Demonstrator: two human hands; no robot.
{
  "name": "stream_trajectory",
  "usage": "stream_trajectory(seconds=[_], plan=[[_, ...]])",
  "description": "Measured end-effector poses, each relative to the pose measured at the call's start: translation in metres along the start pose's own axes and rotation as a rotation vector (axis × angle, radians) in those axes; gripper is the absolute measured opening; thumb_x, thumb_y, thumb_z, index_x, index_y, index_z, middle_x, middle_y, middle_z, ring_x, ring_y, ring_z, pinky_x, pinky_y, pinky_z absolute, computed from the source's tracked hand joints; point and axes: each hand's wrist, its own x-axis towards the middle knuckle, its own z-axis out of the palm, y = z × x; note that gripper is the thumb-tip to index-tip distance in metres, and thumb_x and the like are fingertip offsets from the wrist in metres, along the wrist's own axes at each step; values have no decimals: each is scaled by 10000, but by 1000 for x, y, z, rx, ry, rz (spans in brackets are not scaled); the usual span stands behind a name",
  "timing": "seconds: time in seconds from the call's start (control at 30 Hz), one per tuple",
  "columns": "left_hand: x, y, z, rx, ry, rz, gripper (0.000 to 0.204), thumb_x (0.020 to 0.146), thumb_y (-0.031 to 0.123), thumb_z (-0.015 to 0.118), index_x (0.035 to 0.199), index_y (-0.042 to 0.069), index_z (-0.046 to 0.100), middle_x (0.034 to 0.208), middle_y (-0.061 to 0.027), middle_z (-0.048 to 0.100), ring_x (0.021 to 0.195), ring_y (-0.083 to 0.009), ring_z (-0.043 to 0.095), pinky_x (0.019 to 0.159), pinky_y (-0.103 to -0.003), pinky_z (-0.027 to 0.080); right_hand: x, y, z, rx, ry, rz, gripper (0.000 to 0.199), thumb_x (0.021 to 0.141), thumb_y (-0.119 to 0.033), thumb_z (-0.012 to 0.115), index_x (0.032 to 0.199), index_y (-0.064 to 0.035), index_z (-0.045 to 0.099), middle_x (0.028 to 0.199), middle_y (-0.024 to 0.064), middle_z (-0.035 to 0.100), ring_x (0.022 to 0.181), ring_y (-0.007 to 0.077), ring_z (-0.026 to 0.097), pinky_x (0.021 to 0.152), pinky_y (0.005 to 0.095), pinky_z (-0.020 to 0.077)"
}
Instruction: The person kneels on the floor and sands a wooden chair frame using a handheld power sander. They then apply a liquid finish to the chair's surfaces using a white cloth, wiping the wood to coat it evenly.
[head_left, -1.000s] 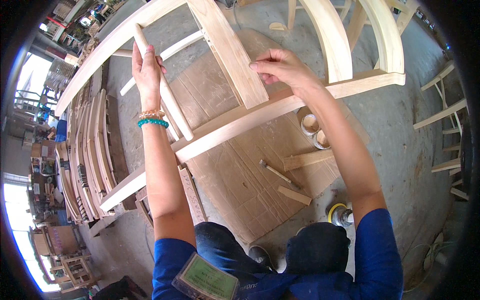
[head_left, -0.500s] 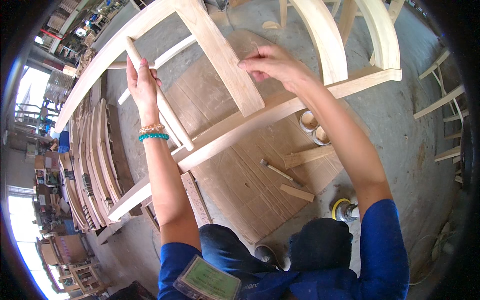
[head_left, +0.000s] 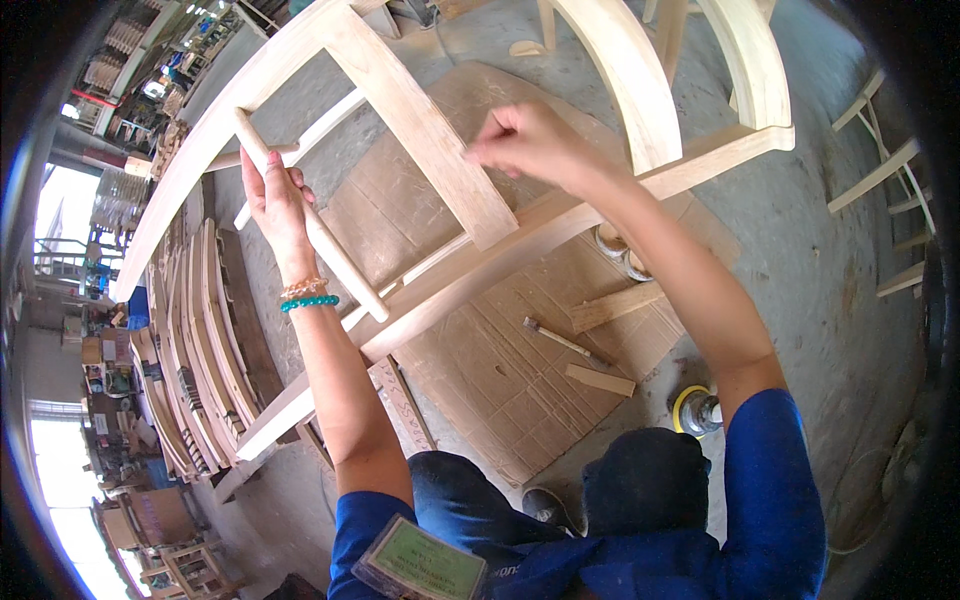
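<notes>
A pale, unfinished wooden chair frame [head_left: 440, 305] lies tilted across in front of me, its long lower rail slanting up to the right. My left hand [head_left: 278, 205] is wrapped around a round rung [head_left: 345, 262] that joins the upper and lower rails. My right hand [head_left: 530, 150] is at the right edge of a wide flat slat [head_left: 415, 125]. Its fingers are curled and pressed together, somewhat blurred by motion. Whatever they may pinch is hidden. Curved wooden pieces [head_left: 625, 80] of the frame rise beyond the right hand.
A flattened cardboard sheet [head_left: 480, 400] covers the floor beneath the frame. On it lie a brush [head_left: 565, 342], wood offcuts [head_left: 600, 380] and small open tins [head_left: 636, 266]. A yellow-rimmed round sander [head_left: 692, 410] stands near my right knee. Curved wooden parts [head_left: 190, 350] are stacked at the left; chair frames [head_left: 890, 180] stand at right.
The right hand has shifted slightly left and stays by the slat's edge. The left hand keeps its grip on the rung. The whole view has turned a little.
</notes>
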Motion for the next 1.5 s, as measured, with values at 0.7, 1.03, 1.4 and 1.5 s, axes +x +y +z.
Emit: stream_trajectory(seconds=[0.7,1.03,1.4,1.5], plan=[[-18,7,4,1,15,41,558,980,200,538,1467,39,319,897,-35,493,653,-116,508,635,-324,521,-162,337,-45,-1172,124,753,189,892,-158,546,968,-84,703,1043,126,670,947,283,684,762,411,566],[-29,11,7,-45,31,50,579,983,200,537,1481,40,290,900,-25,478,649,-114,504,650,-337,510,-152,337,-35,-1032,164,943,157,877,-129,570,983,-39,642,1036,96,636,1025,285,630,805,439,535],[-29,13,0,-1,58,59,526,994,181,506,1463,32,323,873,-18,472,652,-111,499,642,-317,488,-209,200,-67,-112,782,160,133,923,-67,585,1046,-17,573,997,124,631,911,197,633,799,303,500],[-31,12,0,31,65,48,505,1003,195,486,1457,39,328,859,-13,453,649,-102,492,626,-305,470,-201,63,-42,254,754,-160,116,953,-36,554,1065,-8,567,991,90,641,933,137,630,811,257,505]])
